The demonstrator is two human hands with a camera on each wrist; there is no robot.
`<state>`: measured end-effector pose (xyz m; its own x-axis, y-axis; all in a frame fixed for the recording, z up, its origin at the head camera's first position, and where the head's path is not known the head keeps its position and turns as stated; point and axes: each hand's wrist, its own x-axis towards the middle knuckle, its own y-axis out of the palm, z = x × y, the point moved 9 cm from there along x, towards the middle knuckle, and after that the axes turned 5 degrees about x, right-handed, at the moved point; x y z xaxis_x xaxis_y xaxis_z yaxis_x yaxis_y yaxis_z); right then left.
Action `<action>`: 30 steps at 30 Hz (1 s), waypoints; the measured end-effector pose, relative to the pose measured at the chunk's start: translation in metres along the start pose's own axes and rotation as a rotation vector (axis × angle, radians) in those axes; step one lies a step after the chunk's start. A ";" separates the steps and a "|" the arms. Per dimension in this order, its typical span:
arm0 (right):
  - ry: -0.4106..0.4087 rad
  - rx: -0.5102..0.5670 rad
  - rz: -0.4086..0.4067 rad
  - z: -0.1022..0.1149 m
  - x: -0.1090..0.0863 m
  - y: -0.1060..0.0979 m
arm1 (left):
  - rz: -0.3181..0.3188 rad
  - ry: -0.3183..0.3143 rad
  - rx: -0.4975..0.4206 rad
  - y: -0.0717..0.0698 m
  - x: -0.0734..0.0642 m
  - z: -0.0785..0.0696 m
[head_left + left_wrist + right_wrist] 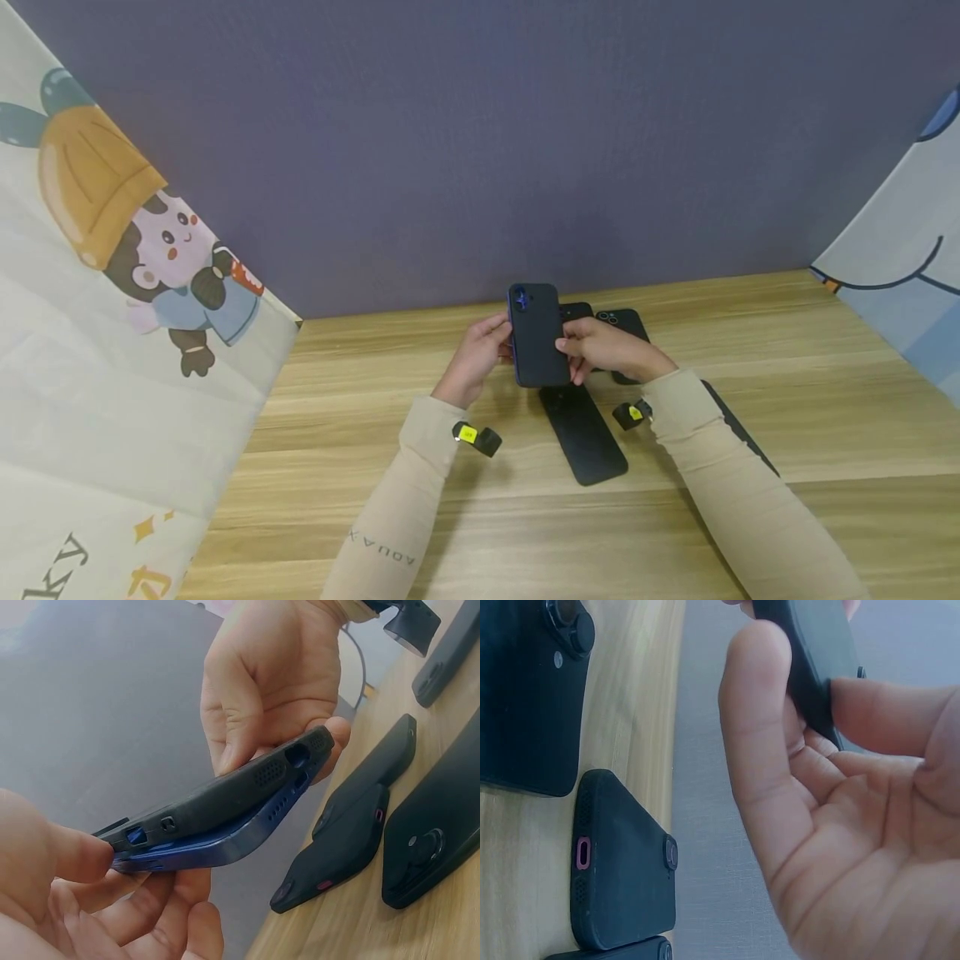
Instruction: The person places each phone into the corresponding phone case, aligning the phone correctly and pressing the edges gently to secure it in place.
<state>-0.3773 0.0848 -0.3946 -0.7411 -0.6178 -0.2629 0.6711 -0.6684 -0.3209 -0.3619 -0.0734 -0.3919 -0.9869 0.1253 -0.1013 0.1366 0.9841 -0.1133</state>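
A blue phone (217,851) and a black phone case (542,342) are held up above the table, the case lying over the phone's back. In the left wrist view a gap parts the case from the phone along the bottom edge, and blue shows through the cutouts. My left hand (474,357) pinches the left side between thumb and fingers. On the opposite side, my right hand (611,346) grips the lower corner, its thumb on the case's back. Just below them a black phone (585,442) lies on the wooden table (337,417).
Behind my right hand lie two more dark phones, one (576,311) partly hidden and another (630,321) beside it. A further dark phone-like slab (738,425) lies beside my right forearm. A grey-purple panel (480,150) rises along the table's back edge.
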 end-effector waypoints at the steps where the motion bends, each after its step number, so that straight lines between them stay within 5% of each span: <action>1: 0.001 -0.001 -0.002 0.000 0.000 0.000 | 0.002 -0.001 0.003 0.000 0.000 0.000; 8: 0.000 0.006 -0.014 -0.002 0.000 -0.001 | 0.015 -0.002 0.048 0.002 0.000 0.001; 19: -0.004 0.007 -0.059 -0.003 0.001 -0.007 | 0.149 -0.006 0.232 0.010 -0.005 0.001; 30: 0.012 0.020 -0.084 -0.006 -0.007 0.003 | 0.218 -0.009 0.269 0.013 -0.018 0.005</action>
<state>-0.3697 0.0896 -0.3994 -0.7946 -0.5545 -0.2471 0.6071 -0.7254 -0.3244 -0.3419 -0.0631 -0.3964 -0.9316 0.3264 -0.1602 0.3627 0.8659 -0.3446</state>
